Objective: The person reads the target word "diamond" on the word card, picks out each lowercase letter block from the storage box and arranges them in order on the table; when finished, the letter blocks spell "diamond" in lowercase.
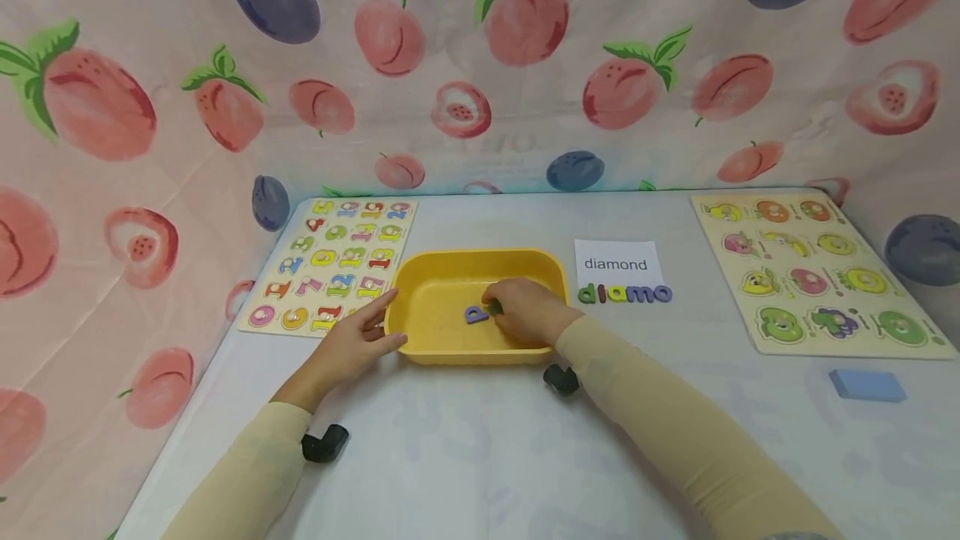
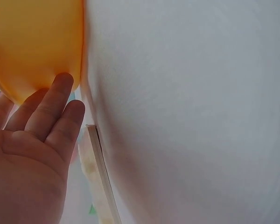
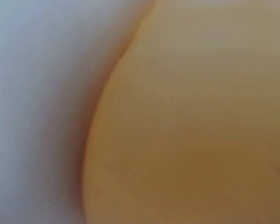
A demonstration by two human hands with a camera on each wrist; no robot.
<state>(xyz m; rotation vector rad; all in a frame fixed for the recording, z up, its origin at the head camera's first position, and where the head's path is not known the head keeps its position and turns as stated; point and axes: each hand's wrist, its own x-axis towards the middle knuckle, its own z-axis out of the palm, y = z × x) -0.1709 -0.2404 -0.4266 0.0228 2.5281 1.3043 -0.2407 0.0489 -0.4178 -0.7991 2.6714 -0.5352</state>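
Observation:
A yellow plastic tray (image 1: pixel 465 357) stands at the middle of the table. My left hand (image 1: pixel 351 350) rests against its left end, thumb by the rim; the left wrist view shows the fingertips (image 2: pixel 63 80) along the tray's outer wall, fairly straight. Inside the tray, my right hand (image 1: pixel 528 311) pinches a small dark green letter (image 1: pixel 494 307), mostly covered by the fingers. Beside it on the tray floor lies a purple letter (image 1: pixel 476 315). The right wrist view holds mainly the blurred tray wall (image 3: pixel 177 116), with the hand out of sight.
Right of the tray, a paper card (image 1: pixel 617 261) reads "diamond", with coloured letters (image 1: pixel 626 294) spelling "diamo" below it. A number puzzle board (image 1: pixel 300 273) lies at left, a fruit puzzle board (image 1: pixel 817 273) at right. Nearer sits a blue block (image 1: pixel 867 385). Fruit-print cloth hangs behind.

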